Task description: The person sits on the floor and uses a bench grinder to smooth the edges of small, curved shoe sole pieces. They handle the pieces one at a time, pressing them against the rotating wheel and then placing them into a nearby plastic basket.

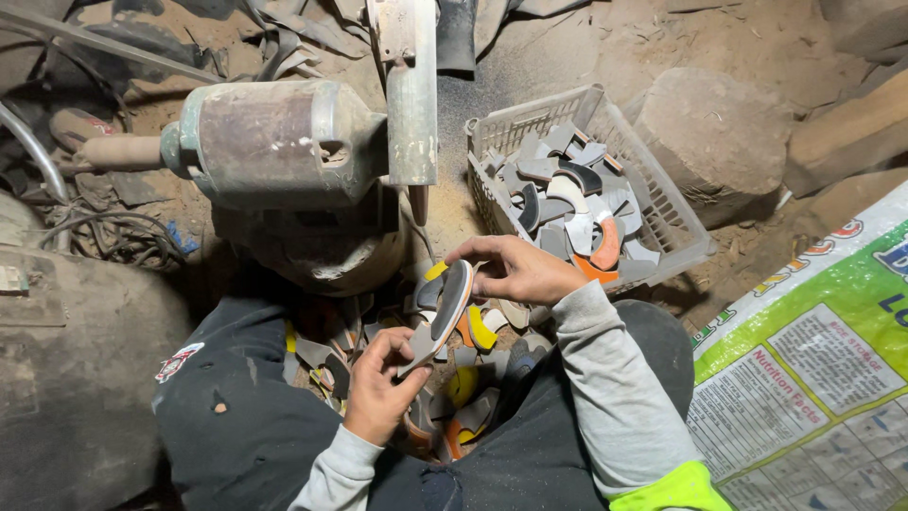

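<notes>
Grip, then: what has each hand got?

— Both are closed on one piece (445,308), a curved grey strip with an orange edge; the left hand (378,388) clamps its lower end between thumb and fingers; the right hand (515,270) pinches the upper end with its fingertips.

Where does the piece sit?

— Held in the air over the lap, tilted, just above a pile (473,378) of like pieces in grey, yellow and orange; the motor (274,142) stands just beyond, and a basket (662,213) of more pieces is to the right.

Which step is this, would you say?

— Handling a single piece, I judge, turned edge-up between the two hands; whether the edge is trimmed or rough I cannot tell, the view being too small.

And what would a move ask for?

— Firm hold at both ends; fingers kept clear of the motor's spinning end; the sack (813,369) is well apart and no hindrance.
</notes>
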Available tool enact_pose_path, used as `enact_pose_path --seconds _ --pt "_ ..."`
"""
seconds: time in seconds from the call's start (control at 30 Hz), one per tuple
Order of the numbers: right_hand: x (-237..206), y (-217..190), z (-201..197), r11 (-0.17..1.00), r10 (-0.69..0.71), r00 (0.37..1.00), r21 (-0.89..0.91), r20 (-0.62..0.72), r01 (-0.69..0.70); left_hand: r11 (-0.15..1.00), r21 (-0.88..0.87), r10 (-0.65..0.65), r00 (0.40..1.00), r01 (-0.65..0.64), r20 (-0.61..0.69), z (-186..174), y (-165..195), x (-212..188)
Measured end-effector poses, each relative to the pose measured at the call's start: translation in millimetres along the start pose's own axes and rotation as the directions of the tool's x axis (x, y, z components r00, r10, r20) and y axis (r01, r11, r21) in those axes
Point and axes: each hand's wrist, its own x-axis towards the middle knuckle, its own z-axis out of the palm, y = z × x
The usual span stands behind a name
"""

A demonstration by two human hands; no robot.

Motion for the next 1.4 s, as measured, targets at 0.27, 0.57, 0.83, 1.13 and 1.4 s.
enact_pose_path --seconds 0.27,0.57,0.83,1.13,1.4 --pt "1.5 1.3 2.3 0.986 0.115 0.993 0.125 -0.042 -0.109 0.740 0.597 0.420 0.906 -0.310 -0.050 -0.3 38.8 9.7" --pt "19.6 11.6 -11.7 0.975 -0.047 0.951 0.194 -0.307 0.111 0.832 0.550 0.005 0.992 -0.076 0.130 -21.6 52.5 83.9" --pt "69.0 40.7 -3.2 0.910 0.022 0.851 0.363 -0.525 0.201 0.865 0.382 0.347 0.938 -0.325 0.012 -10.9 14.5 130.8" --pt "84.0 50.8 -1.3 0.955 -0.061 0.771 0.188 -0.634 0.229 0.930 0.297 0.249 0.965 -0.215 -0.079 2.3 11.5 143.4" --pt "90.6 56.8 0.3 0.972 -0.087 0.755 0.112 -0.650 0.208 0.929 0.292 0.265 0.960 -0.228 -0.094 2.9 14.0 147.9"
